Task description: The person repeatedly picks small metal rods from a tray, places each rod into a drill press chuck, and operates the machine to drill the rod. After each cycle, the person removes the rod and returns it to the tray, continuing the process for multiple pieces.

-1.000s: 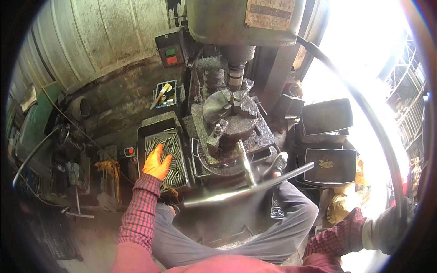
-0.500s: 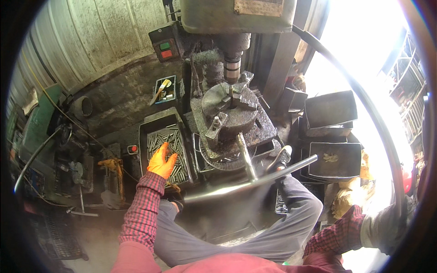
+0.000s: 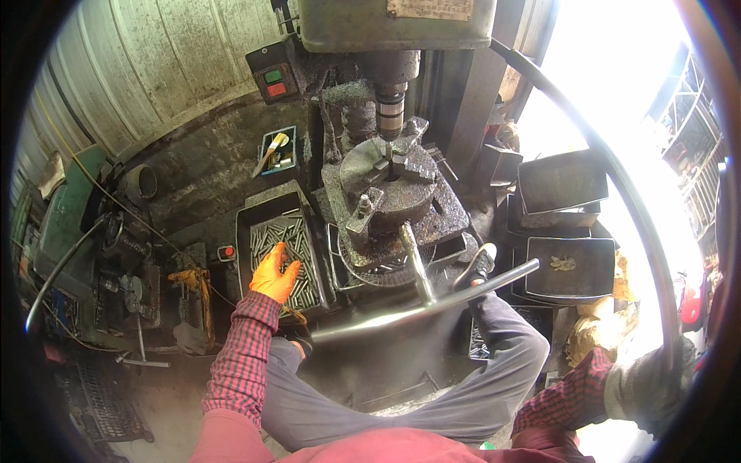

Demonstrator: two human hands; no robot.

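Observation:
My left hand [image 3: 274, 275], in an orange glove, rests over a metal tray [image 3: 310, 231] of short metal pins [image 3: 289, 235]. Its thumb and forefinger are apart, and no pin shows between them. Far to the right, my right hand [image 3: 644, 390] wears a greyish glove and is closed round the long dark lever [image 3: 629, 193] that curves down from the drill press head [image 3: 394, 27]; its fingers are partly in shadow. Below the drill chuck [image 3: 390, 116] sits a round three-jaw chuck [image 3: 378, 174], with a thin upright piece at its centre.
A T-shaped metal bar [image 3: 428, 311] juts toward my knees. Dark bins [image 3: 563, 185] stand at the right, one with a pale scrap inside. A brush [image 3: 270, 154] lies in a small blue tray at the left. A switch box [image 3: 272, 77] hangs behind it.
The whole view has shifted very slightly. Both hands keep their places, the left over the pins and the right on the lever.

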